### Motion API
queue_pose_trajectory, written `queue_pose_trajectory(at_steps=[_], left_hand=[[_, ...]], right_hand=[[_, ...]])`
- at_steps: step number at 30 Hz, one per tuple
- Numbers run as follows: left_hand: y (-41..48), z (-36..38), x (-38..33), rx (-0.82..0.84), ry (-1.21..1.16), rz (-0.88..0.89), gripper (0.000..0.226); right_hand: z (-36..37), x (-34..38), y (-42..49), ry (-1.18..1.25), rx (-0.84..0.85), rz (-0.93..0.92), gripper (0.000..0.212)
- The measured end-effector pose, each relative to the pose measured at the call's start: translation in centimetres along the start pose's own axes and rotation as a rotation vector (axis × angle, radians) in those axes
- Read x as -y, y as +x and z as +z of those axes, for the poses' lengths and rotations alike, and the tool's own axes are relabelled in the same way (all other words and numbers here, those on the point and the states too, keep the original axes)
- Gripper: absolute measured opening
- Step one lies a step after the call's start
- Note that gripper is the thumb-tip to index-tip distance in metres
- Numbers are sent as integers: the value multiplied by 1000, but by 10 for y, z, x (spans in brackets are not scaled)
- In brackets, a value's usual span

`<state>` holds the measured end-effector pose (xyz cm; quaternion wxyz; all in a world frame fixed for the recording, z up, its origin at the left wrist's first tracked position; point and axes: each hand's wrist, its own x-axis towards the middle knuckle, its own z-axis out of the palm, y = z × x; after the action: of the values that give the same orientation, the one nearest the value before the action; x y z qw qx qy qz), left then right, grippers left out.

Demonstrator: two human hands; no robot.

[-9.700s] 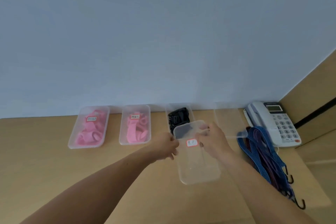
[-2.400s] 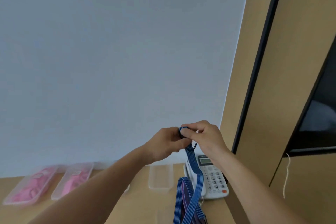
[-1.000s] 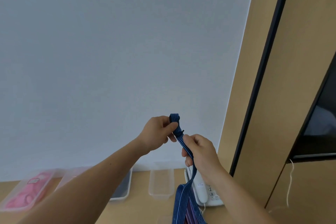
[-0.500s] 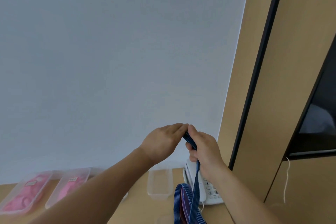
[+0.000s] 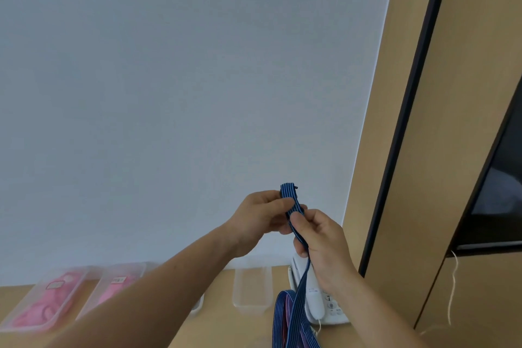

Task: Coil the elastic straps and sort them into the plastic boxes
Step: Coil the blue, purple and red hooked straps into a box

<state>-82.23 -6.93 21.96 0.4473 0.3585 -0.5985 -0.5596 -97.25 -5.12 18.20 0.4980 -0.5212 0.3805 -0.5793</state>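
Note:
A blue striped elastic strap (image 5: pixel 299 294) is held up in the air above the desk. My left hand (image 5: pixel 262 213) pinches its folded top end, where a small dark hook tip sticks out. My right hand (image 5: pixel 320 243) grips the strap just below, and the rest hangs down to a loose pile of blue and purple straps (image 5: pixel 291 322) at the bottom edge. An empty clear plastic box (image 5: pixel 251 289) stands on the desk behind. Two clear boxes with pink straps, one box (image 5: pixel 42 302) at far left and another box (image 5: pixel 113 288) beside it, are partly hidden by my left forearm.
A white desk telephone (image 5: pixel 319 302) sits behind the hanging strap at the desk's right end. A tall wooden cabinet (image 5: pixel 452 150) with a dark opening rises on the right. A thin white cord (image 5: pixel 453 291) hangs from it. A pale wall fills the background.
Half a second ago both hands met over the strap's end. Now the left hand holds the folded end higher and the right hand has slid lower along the strap.

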Motion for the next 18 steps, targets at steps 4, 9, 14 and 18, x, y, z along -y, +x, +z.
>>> queue_pose_trajectory(at_steps=[4, 9, 14, 18], left_hand=[[-1, 3, -1, -61, 8, 52, 23], [1, 6, -5, -101, 116, 84, 18], [2, -6, -6, -81, 161, 80, 15], [4, -7, -1, -47, 230, 114, 17]], right_hand=[[-5, 4, 1, -69, -42, 52, 26], [-8, 6, -2, -126, -78, 109, 37], [-14, 8, -3, -99, 15, 129, 36], [-13, 8, -2, -75, 20, 141, 33]])
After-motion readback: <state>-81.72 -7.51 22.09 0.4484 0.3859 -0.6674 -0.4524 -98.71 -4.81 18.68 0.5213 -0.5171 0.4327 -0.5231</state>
